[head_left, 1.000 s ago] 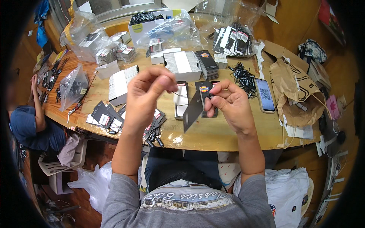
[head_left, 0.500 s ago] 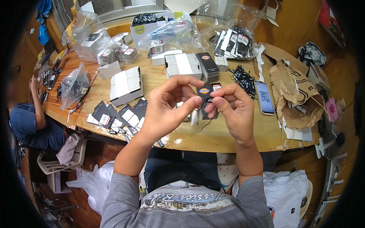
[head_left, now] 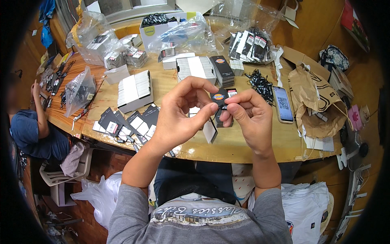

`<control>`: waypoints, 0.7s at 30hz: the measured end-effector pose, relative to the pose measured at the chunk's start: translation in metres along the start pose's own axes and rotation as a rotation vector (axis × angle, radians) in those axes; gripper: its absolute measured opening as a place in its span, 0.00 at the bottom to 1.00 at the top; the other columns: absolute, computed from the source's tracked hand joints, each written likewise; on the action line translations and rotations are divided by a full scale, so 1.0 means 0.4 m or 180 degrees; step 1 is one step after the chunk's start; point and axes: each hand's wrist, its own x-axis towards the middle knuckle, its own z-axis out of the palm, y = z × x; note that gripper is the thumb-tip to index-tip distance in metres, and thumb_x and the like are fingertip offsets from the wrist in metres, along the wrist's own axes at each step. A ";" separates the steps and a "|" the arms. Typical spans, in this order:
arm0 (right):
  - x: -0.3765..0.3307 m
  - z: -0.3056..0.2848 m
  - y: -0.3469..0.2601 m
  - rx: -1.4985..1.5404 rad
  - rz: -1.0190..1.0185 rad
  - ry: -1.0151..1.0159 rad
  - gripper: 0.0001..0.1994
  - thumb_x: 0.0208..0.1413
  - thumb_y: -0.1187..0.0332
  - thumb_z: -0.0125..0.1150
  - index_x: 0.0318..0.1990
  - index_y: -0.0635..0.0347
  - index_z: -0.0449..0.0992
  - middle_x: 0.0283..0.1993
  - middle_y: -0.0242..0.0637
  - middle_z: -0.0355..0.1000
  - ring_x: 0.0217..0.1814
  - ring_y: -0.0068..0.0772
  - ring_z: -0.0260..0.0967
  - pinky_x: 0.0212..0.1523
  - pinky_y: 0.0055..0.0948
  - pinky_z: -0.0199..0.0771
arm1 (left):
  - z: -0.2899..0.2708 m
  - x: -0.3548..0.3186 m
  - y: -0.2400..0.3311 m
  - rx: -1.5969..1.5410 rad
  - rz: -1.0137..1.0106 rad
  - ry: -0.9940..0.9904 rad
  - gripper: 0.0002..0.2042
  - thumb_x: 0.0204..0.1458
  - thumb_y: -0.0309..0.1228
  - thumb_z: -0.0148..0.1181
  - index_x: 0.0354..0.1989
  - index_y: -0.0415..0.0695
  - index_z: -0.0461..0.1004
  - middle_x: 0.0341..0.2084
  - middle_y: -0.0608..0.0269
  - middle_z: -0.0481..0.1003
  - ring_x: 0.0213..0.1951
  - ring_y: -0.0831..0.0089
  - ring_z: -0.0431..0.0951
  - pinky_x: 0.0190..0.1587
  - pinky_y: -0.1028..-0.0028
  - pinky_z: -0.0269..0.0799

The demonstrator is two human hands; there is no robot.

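Above the front of the table, my left hand [head_left: 178,112] has its forefinger and thumb at the left edge of a black hang tag [head_left: 218,94] with a coloured oval emblem. My right hand [head_left: 254,118] pinches at the tag's lower right, by a small black string lock [head_left: 224,107]; how the string runs is partly hidden by the fingers. A white-faced card [head_left: 209,132] dangles below my left thumb. More black tags [head_left: 225,122] lie beneath my right fingers. Left of my hands, several black tags [head_left: 113,118] with white labels and string locks are fanned out on the table.
White card stacks fill two boxes [head_left: 135,91] [head_left: 195,71], with a black tag stack [head_left: 222,71] beside one. Black strings [head_left: 260,83], a phone [head_left: 282,105] and a paper bag [head_left: 313,110] lie to the right. Another person [head_left: 34,130] sits at far left.
The dangling card has swung from nearly edge-on to show more of its white face. Both hands keep almost the same place, with the tag still between them.
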 end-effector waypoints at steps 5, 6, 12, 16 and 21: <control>0.000 -0.004 -0.001 -0.0034 0.0066 -0.0093 0.04 0.49 0.76 0.49 0.32 0.67 0.65 0.22 0.34 0.66 0.23 0.17 0.64 0.24 0.14 0.64 | 0.005 0.000 0.003 0.0214 0.0159 -0.0064 0.11 0.40 0.18 0.53 0.34 0.36 0.65 0.19 0.68 0.67 0.24 0.84 0.69 0.29 0.84 0.65; 0.000 -0.004 -0.002 -0.0010 0.0092 -0.0112 0.04 0.49 0.76 0.49 0.32 0.67 0.65 0.22 0.34 0.66 0.23 0.17 0.63 0.24 0.14 0.64 | 0.007 0.000 0.003 0.0195 0.0116 -0.0070 0.11 0.39 0.18 0.54 0.34 0.35 0.65 0.20 0.67 0.68 0.24 0.84 0.69 0.30 0.84 0.66; -0.007 -0.011 0.003 0.0139 0.0254 -0.0235 0.04 0.49 0.76 0.50 0.32 0.67 0.65 0.22 0.34 0.66 0.23 0.17 0.63 0.23 0.14 0.64 | -0.014 0.017 -0.004 -0.0237 -0.0364 -0.0591 0.19 0.37 0.23 0.61 0.39 0.36 0.63 0.22 0.66 0.68 0.28 0.82 0.69 0.32 0.83 0.63; -0.025 0.022 0.003 0.0134 0.0436 -0.0386 0.03 0.49 0.76 0.50 0.31 0.66 0.65 0.22 0.33 0.66 0.24 0.16 0.63 0.23 0.14 0.63 | -0.049 0.033 -0.027 -0.1087 -0.0367 -0.0823 0.25 0.41 0.39 0.58 0.46 0.42 0.57 0.25 0.66 0.65 0.35 0.77 0.66 0.39 0.77 0.60; -0.036 0.076 0.026 -0.0413 0.0031 -0.0407 0.04 0.45 0.78 0.54 0.28 0.67 0.65 0.22 0.35 0.67 0.25 0.20 0.66 0.26 0.18 0.65 | 0.027 0.044 -0.021 -0.0965 -0.0160 0.0354 0.24 0.51 0.52 0.33 0.45 0.44 0.56 0.29 0.65 0.64 0.37 0.77 0.63 0.40 0.76 0.56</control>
